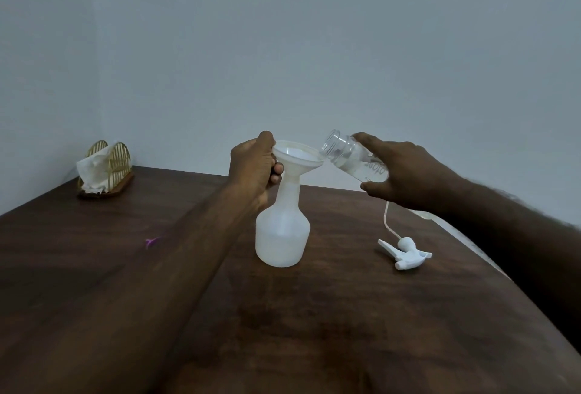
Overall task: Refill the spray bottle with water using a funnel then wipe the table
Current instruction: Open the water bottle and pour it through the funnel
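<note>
1. My left hand [251, 167] grips the white funnel [297, 157] seated in the spray bottle [283, 233], which stands upright mid-table [125, 299].
2. My right hand [405, 173] holds the clear water bottle [355, 156], tilted, mouth at the funnel rim.
3. The trigger sprayer head [405, 252] lies right of the spray bottle.

Left hand [251, 167] and right hand [405, 173]: bare, no gloves, rings or watch. Both forearms, flanking the spray bottle [283, 230], are uncovered; no sleeve visible. Right forearm shows hair.
</note>
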Demonstrator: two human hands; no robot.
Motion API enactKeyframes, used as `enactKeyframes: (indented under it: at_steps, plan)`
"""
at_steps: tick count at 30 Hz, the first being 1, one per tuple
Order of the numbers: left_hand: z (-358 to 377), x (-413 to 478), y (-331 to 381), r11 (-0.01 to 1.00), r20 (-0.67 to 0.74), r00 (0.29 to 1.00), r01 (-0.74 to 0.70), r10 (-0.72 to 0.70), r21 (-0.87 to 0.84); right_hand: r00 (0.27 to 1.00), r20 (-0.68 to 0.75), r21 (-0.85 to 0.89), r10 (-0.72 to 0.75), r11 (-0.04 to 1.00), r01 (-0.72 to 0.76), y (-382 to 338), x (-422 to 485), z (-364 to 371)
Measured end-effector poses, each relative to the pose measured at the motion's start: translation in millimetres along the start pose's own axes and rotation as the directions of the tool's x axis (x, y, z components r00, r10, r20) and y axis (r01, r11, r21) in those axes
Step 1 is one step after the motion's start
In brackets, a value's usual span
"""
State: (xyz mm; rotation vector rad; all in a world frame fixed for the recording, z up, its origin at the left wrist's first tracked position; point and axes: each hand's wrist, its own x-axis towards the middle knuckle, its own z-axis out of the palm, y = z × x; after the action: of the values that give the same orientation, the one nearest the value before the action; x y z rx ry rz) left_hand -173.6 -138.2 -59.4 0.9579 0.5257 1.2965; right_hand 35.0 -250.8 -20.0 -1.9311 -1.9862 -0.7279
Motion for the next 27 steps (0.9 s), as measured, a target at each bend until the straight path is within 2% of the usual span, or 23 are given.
enactKeyframes:
  at_steps: [27]
  plan:
    - [-2.5,2.9,-2.6,0.998,0.003,0.999,-0.041,0.041,0.046,1.0,0.011,-0.049,-0.006,0.999,0.006,-5.4,4.0,-8.5]
